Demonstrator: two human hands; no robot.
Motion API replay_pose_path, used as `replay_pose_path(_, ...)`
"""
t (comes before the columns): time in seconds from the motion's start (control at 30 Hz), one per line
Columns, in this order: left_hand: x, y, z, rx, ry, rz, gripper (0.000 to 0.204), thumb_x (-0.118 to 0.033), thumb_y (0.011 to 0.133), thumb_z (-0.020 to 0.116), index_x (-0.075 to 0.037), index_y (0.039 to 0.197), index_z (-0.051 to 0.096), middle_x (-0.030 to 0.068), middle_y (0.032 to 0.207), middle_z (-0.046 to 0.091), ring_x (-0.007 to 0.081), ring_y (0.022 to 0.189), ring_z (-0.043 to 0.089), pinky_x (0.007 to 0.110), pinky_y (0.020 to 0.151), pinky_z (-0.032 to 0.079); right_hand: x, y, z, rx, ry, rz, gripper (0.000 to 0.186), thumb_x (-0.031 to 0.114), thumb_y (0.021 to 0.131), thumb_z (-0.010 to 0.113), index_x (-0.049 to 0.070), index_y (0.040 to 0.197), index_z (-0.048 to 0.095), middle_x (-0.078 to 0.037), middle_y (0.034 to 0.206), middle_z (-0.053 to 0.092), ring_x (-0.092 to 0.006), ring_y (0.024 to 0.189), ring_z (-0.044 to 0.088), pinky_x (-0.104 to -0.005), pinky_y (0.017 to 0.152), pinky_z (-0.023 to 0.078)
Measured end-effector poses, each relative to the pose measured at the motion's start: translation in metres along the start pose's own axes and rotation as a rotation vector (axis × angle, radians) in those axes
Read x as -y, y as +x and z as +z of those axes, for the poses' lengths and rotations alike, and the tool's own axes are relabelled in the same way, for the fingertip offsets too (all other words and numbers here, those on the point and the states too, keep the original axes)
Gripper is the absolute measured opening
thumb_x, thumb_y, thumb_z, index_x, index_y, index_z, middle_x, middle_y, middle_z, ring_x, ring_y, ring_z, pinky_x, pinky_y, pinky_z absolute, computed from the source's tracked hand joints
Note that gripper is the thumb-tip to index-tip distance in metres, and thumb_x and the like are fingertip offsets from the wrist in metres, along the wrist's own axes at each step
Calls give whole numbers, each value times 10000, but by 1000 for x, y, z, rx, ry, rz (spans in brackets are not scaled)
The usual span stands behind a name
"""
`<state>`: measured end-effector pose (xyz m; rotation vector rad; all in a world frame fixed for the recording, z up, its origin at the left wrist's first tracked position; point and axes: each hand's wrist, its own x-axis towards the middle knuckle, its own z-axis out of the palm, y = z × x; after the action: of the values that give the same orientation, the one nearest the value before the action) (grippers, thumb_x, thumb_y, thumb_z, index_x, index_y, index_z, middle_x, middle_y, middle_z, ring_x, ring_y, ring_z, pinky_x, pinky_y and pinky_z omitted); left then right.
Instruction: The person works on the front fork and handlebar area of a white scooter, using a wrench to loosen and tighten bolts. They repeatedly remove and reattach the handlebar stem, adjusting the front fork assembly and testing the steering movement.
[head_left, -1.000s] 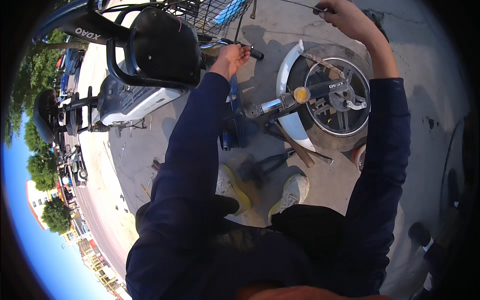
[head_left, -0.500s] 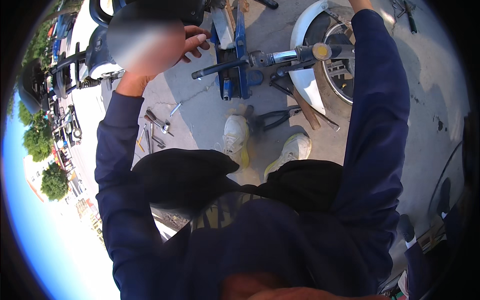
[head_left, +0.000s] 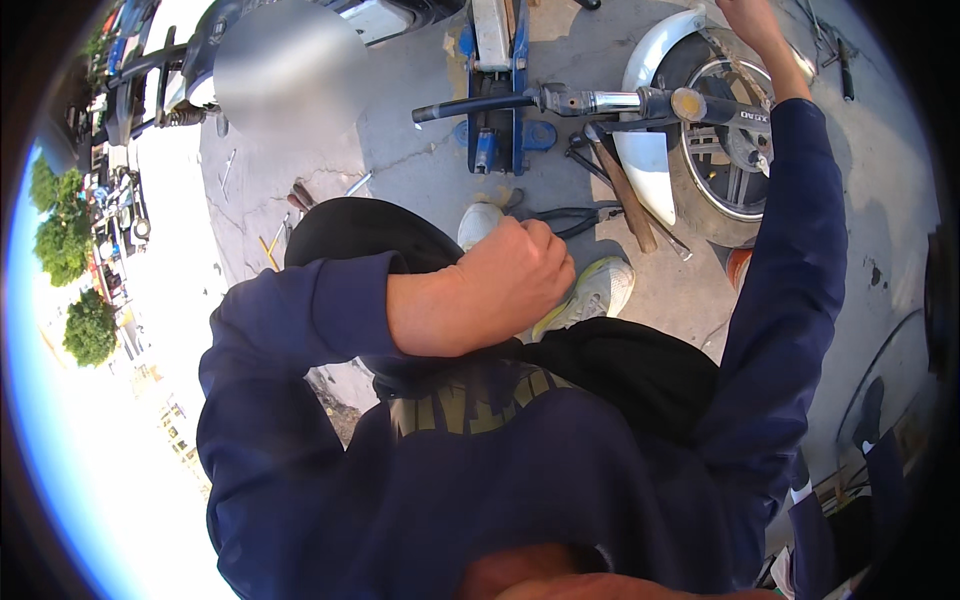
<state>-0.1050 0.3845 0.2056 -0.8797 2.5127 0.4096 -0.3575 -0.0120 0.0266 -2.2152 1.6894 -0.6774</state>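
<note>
My left hand point(head_left: 515, 275) is curled closed over my lap, beside my black trousers point(head_left: 370, 235) and above my white shoes point(head_left: 595, 295); what it holds, if anything, is hidden. My right hand point(head_left: 740, 15) reaches to the top edge, its fingers mostly cut off, above a wheel point(head_left: 720, 185) with a white fender point(head_left: 645, 175). A fork tube with a dark bar point(head_left: 470, 106) lies crosswise over a blue floor jack point(head_left: 518, 140). A wooden handle point(head_left: 630, 205) and long pliers point(head_left: 565, 222) lie on the pavement below them.
An electric scooter point(head_left: 175, 70) stands at upper left, partly under a blurred patch. Loose tools point(head_left: 298, 198) lie left of my knee, others point(head_left: 845, 80) at upper right. A cable point(head_left: 875, 365) runs along the right. Another person's dark clothing point(head_left: 840, 530) shows at lower right. Parked vehicles point(head_left: 130, 215) line the street.
My left hand has left the scooter's handlebar area and moved down to my lap, now curled. My right hand remains high at the right. The scooter sits higher in view.
</note>
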Motion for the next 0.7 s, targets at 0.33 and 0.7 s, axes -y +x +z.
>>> replay_pose_path(0.33,80,52,15,96,-139,170,238,-248,884,668,-14,919,696,147,860,715,317,812,724,405,675,575,92,-103,-33,93,-253,-346,476,316,995,619,36,1372,545,-159,1005,695,-343,899,675,-427,805,539)
replay_pose_path(0.7,55,87,-8,-74,-161,302,134,-183,744,687,-61,745,741,129,811,736,307,744,729,422,578,566,185,-142,28,979,-139,-464,606,386,791,810,-4,1184,562,-209,964,712,-410,926,693,-494,788,552)
